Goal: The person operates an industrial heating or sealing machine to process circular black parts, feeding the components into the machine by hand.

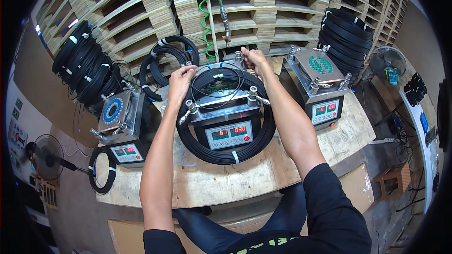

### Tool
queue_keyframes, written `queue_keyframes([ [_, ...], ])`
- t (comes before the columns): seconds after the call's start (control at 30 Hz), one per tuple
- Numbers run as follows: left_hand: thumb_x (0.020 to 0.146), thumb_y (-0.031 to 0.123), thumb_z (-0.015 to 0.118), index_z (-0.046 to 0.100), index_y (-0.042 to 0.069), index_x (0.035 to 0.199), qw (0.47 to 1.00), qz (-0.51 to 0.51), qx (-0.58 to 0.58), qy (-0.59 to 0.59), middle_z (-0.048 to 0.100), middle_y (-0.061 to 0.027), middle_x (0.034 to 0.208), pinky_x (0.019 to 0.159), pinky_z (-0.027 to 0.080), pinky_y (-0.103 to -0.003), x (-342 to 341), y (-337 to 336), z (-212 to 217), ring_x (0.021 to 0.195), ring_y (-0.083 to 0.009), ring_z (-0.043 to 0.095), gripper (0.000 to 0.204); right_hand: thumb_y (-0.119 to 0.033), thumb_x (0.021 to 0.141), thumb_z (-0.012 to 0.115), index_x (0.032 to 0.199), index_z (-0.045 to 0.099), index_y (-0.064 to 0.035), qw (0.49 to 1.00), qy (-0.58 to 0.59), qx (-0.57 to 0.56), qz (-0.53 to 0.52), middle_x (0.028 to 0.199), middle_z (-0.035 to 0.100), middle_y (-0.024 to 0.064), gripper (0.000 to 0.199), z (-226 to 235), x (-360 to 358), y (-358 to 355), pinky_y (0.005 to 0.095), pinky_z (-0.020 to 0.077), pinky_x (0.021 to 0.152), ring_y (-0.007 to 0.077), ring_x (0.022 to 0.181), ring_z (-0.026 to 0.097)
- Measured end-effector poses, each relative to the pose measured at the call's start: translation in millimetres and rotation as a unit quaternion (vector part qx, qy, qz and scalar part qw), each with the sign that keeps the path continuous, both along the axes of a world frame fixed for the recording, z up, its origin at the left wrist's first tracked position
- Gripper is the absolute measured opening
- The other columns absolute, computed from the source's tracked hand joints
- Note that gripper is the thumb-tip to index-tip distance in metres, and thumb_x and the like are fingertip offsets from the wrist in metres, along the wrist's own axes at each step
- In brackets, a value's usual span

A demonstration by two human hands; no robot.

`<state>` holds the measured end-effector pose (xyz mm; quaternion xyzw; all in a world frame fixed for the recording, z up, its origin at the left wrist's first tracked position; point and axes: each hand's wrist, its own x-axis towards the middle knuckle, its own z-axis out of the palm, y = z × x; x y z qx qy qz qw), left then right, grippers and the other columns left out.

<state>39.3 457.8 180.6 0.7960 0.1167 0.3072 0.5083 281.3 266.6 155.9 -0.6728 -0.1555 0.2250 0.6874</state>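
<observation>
A large coil of black cable [212, 157] hangs around the middle polishing-type machine [229, 135], which has a lit red digit panel. Thinner loops of the cable lie over the machine's metal top plate, with a white tie and small blue pieces near the back. My left hand [181, 81] is at the back left corner post, its fingertips pinched together. At the back right post [239, 59] is my right hand [254, 60], thumb and forefinger closed. What either hand pinches is too small to make out. Clamp levers stick out from the front posts [253, 95].
Similar machines stand left [113, 113] with a blue ring and right [321, 68] with green pieces on top. Stacked black coils [346, 37] rise at both sides. A green air hose [205, 14] hangs before wooden pallets [287, 0]. A small coil [112, 174] overhangs the wooden table's left edge.
</observation>
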Motion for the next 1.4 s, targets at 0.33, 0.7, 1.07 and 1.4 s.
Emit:
queue_keyframes([
  [0.33, 0.095, 0.009, 0.057, 0.071, -0.004, 0.108, 1.000, -0.007, 0.000, 0.007, 0.072, -0.0107, 0.098, 0.080, 0.050, -0.023, -7.5, -1.7, 7.1, 0.089, -0.0143, 0.069, 0.024, -0.009, 0.091, 0.058, 0.130, 0.056, -0.0188, 0.995, -0.001, 0.097, -0.039, 0.092, 0.065, -0.0010, 0.041, 0.1, -15.3, 1.8, 0.0260, 0.0400, 0.059, 0.0091, 0.075, 0.055],
  [0.7, 0.095, 0.010, 0.057, 0.070, -0.005, 0.109, 1.000, -0.002, -0.002, 0.005, 0.070, -0.0100, 0.100, 0.081, 0.049, -0.023, -9.6, 7.0, 2.3, 0.091, -0.0145, 0.068, 0.024, -0.054, 0.075, 0.072, 0.131, 0.051, -0.0030, 0.925, -0.335, -0.161, -0.073, 0.115, 0.065, 0.0290, 0.079, 17.4, -35.8, 19.2, 0.0465, 0.0466, 0.096, 0.0378, 0.110, 0.064],
  [1.07, 0.092, 0.007, 0.056, 0.071, -0.004, 0.104, 1.000, 0.012, -0.004, 0.005, 0.071, -0.0091, 0.093, 0.078, 0.051, -0.023, -5.4, -8.1, 6.5, 0.087, -0.0139, 0.070, 0.022, -0.029, 0.082, 0.057, 0.104, 0.075, -0.0176, 0.864, -0.428, -0.266, 0.013, 0.102, 0.071, 0.0172, 0.030, 32.5, -44.1, 15.3, 0.0514, 0.0470, 0.093, 0.0349, 0.104, 0.065],
  [1.4, 0.091, 0.008, 0.057, 0.070, -0.006, 0.103, 1.000, 0.009, 0.001, -0.012, 0.071, -0.0116, 0.099, 0.081, 0.052, -0.025, -10.6, 1.4, 1.5, 0.090, -0.0175, 0.071, 0.023, -0.029, 0.103, 0.047, 0.134, 0.055, -0.0025, 0.859, -0.503, -0.062, 0.069, 0.115, 0.065, 0.0207, 0.041, 10.5, -44.7, 6.4, 0.0357, 0.0456, 0.096, 0.0283, 0.107, 0.061],
])
